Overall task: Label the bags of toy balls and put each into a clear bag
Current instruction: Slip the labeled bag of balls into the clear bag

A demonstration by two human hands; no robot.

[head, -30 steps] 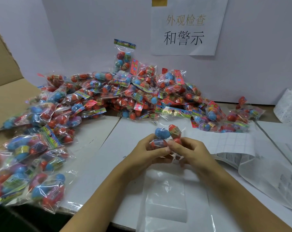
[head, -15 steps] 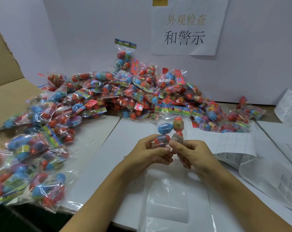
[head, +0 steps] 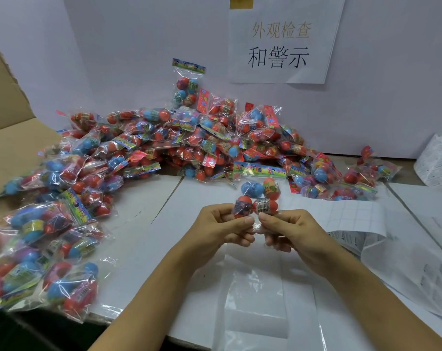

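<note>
I hold one bag of toy balls [head: 259,197] upright over the middle of the table, with a blue and several red balls showing inside it. My left hand [head: 222,228] pinches its lower left corner and my right hand [head: 288,229] pinches its lower right. A clear bag [head: 260,295] lies flat on the table just below my hands. A sheet of white labels [head: 351,216] lies to the right of my hands.
A big heap of ball bags [head: 189,145] runs along the back wall and down the left side [head: 45,239]. Printed sheets [head: 417,269] cover the right of the table. A cardboard flap [head: 4,122] stands at the far left. A paper sign [head: 283,41] hangs on the wall.
The bag in my hands has been lifted and straightened upright; its balls now stand higher above my fingers. Both hands have stayed in about the same place.
</note>
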